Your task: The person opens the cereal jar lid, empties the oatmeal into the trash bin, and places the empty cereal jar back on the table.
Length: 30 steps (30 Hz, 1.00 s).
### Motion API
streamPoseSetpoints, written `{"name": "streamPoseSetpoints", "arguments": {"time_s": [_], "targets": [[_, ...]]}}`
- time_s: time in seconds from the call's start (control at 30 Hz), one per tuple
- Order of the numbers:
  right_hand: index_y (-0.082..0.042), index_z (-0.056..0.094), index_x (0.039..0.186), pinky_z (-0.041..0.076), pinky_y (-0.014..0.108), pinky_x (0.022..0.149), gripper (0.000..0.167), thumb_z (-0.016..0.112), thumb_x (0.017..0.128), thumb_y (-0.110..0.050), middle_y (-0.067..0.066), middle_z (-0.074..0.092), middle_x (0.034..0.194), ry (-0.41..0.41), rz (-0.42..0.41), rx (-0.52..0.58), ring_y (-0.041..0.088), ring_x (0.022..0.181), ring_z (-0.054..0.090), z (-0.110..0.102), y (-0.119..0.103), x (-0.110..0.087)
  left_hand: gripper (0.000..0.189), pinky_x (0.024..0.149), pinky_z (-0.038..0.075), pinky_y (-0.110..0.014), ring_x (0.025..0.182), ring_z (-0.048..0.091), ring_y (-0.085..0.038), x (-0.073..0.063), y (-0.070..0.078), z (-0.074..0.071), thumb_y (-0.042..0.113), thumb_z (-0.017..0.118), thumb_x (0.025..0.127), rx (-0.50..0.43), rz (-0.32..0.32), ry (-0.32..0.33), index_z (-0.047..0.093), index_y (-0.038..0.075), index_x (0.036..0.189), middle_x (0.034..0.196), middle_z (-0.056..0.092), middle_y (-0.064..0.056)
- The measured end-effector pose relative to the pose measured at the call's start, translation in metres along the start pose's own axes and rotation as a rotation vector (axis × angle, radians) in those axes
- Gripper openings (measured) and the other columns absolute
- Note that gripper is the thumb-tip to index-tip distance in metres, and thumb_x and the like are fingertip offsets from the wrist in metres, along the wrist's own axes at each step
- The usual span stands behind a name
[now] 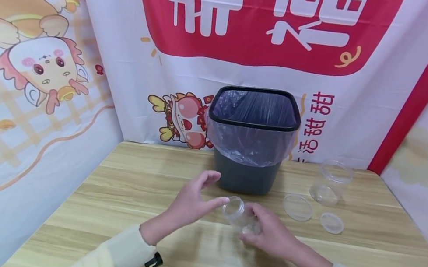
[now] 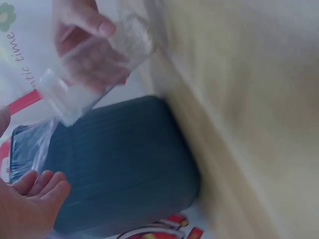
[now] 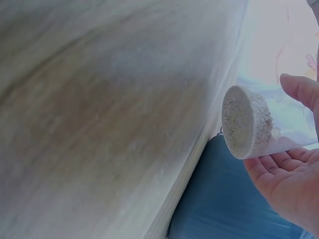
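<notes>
My right hand [image 1: 271, 235] grips a small clear plastic jar [image 1: 236, 210], tilted with its open mouth toward the left. Pale, crumbly bits [image 3: 261, 119] lie in the bottom of the jar, as the right wrist view shows. My left hand [image 1: 192, 197] is spread beside the jar's mouth, its thumb tip right at the rim and its palm facing the jar. Nothing is between the left fingers. Both hands are over the front of a dark bin [image 1: 246, 177] with a black rim and a clear plastic liner.
To the right on the wooden table [image 1: 135, 164] stand a larger clear container [image 1: 326, 194], and two clear round lids, a larger lid [image 1: 297, 208] and a smaller lid [image 1: 332, 223]. Printed cloth walls rise behind the table and on both sides.
</notes>
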State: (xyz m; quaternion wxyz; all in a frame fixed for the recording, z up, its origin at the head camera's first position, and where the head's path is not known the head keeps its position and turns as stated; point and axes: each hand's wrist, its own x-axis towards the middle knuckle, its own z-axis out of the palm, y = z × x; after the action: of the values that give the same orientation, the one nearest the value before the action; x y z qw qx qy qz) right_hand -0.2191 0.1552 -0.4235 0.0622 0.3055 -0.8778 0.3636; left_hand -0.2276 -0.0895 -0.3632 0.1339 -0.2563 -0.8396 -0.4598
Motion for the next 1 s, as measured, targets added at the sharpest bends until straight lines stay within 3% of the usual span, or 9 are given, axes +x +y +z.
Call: {"name": "streamPoseSetpoints", "arguments": {"time_s": [0.23, 0.57, 0.77, 1.0], "targets": [[-0.005, 0.057, 0.122, 0.052, 0.034, 0.077, 0.060, 0.086, 0.071, -0.019, 0.006, 0.065, 0.105, 0.051, -0.037, -0.014, 0.020, 0.090, 0.060, -0.008, 0.001, -0.005, 0.060, 0.100, 0.044, -0.032, 0.118, 0.055, -0.019, 0.024, 0.010, -0.015, 0.025, 0.083, 0.079, 0.153, 0.262, 0.109, 0.055, 0.001, 0.126, 0.125, 0.059, -0.010], [-0.007, 0.059, 0.117, 0.051, 0.034, 0.076, 0.057, 0.087, 0.069, -0.017, 0.000, 0.063, 0.099, 0.078, -0.057, -0.048, 0.016, 0.087, 0.059, -0.015, 0.002, -0.009, 0.061, 0.102, 0.042, -0.032, 0.119, 0.054, -0.023, 0.064, 0.024, -0.033, 0.024, 0.081, 0.080, 0.313, 0.483, 0.191, 0.054, -0.003, 0.127, 0.127, 0.058, -0.014], [-0.007, 0.060, 0.115, 0.051, 0.033, 0.076, 0.055, 0.087, 0.069, -0.019, -0.001, 0.062, 0.098, 0.087, -0.049, -0.042, 0.015, 0.087, 0.058, -0.018, 0.000, -0.011, 0.064, 0.101, 0.043, -0.036, 0.122, 0.053, -0.026, 0.086, 0.024, -0.039, 0.027, 0.082, 0.079, 0.403, 0.547, 0.216, 0.054, -0.004, 0.128, 0.130, 0.057, -0.018], [-0.006, 0.059, 0.118, 0.051, 0.035, 0.076, 0.057, 0.087, 0.069, -0.018, 0.002, 0.063, 0.100, 0.081, -0.025, -0.038, 0.017, 0.088, 0.058, -0.024, -0.002, -0.012, 0.065, 0.104, 0.041, -0.036, 0.125, 0.051, -0.026, 0.107, 0.022, -0.046, 0.034, 0.080, 0.080, 0.446, 0.538, 0.222, 0.056, -0.003, 0.128, 0.131, 0.058, -0.017]]}}
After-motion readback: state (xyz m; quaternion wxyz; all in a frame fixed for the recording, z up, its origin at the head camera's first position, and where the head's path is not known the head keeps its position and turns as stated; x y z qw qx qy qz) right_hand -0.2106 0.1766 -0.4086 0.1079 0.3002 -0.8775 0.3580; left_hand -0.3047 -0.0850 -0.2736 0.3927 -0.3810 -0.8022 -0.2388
